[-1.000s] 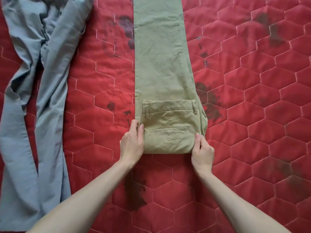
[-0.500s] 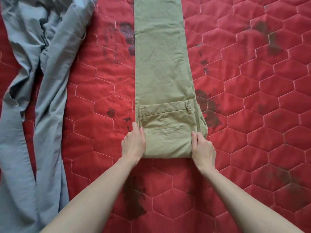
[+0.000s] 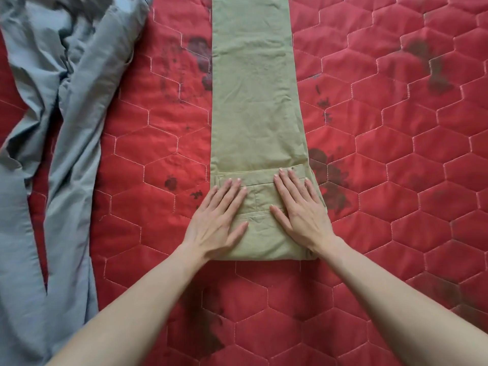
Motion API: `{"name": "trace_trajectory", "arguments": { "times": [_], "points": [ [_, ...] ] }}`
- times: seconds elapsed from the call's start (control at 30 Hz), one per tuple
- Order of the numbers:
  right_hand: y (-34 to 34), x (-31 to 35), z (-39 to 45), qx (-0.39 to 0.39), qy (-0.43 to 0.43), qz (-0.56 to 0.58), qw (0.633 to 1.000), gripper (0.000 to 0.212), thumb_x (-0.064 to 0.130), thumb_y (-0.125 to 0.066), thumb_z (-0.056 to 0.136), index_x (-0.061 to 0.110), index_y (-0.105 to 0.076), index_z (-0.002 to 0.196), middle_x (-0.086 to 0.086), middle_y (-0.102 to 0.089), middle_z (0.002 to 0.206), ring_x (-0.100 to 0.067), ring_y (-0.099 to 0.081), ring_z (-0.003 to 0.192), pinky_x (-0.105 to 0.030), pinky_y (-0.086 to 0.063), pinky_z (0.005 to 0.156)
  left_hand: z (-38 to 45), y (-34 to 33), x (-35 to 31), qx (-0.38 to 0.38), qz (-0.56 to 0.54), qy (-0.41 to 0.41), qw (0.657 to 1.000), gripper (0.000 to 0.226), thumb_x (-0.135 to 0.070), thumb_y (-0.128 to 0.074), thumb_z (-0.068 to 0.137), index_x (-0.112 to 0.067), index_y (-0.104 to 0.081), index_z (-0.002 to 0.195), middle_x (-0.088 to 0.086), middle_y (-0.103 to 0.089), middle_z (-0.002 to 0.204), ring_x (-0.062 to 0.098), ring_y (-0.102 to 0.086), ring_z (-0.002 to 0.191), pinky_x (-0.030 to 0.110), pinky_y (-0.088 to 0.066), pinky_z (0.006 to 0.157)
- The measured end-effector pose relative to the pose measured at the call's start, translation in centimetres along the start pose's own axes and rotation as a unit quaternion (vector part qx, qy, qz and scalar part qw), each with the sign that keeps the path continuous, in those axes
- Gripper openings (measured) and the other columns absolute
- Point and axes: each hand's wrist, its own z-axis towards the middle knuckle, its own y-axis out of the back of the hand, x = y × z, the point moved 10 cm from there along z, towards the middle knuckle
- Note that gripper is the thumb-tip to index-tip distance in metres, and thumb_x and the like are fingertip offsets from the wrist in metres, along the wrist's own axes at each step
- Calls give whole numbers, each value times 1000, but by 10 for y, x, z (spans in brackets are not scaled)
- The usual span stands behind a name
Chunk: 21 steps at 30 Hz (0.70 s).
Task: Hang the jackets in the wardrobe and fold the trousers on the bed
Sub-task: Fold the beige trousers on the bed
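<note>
- I press my left hand and right hand flat, fingers released, on the khaki trousers lying on the bed.
- Step: flattening the waist fold. Next I judge another fold forward.
- The hems and the grey trousers are cut off.

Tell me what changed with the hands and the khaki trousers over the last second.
Both hands let go of the fold's side edges and moved on top: the left hand and right hand now press flat on the khaki trousers. The folded waist end stayed folded, and the grey trousers stayed put.
</note>
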Motion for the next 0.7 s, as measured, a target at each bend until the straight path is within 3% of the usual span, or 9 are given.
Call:
{"name": "trace_trajectory", "arguments": {
  "times": [0.27,0.4,0.5,0.6,0.7],
  "points": [
    [-19,-13,1,21,25,10,999,74,52,-40,105,16,-17,165,2,-11,174,-16,-7,160,-48,-17,128,5,-15,8,19,22,-50,998,84,-60,-36,104,-9,-12,166,13,-2,174,28,0,162,47,-13,130],
    [-18,-17,-1,70,111,15,991,66,46,-31,109,19,-13,166,2,-7,174,-17,-3,161,-47,-14,129,0,-7,17,20,34,-128,991,67,-28,-37,106,-6,-15,165,14,-8,174,28,-6,161,46,-19,129],
    [-6,-34,-2,81,195,5,977,59,22,-31,109,19,-18,166,3,-14,173,-16,-8,160,-40,-16,129,-5,3,27,-1,96,-206,974,59,-6,-30,106,-4,-20,164,15,-16,172,29,-15,160,45,-23,129],
    [3,-58,-1,108,246,-47,962,84,2,-40,91,24,-11,166,3,-10,174,-18,-8,160,-42,-20,127,-5,7,32,3,137,-232,963,57,-4,-23,108,-5,-17,165,14,-15,173,29,-17,159,45,-22,128],
    [9,-71,0,130,266,-80,952,97,4,-50,82,26,-7,167,1,-5,174,-22,-7,161,-47,-25,126,-1,7,33,4,115,-202,973,60,-4,-27,105,-3,-18,164,15,-15,172,28,-17,160,46,-28,127]
  ]
}}
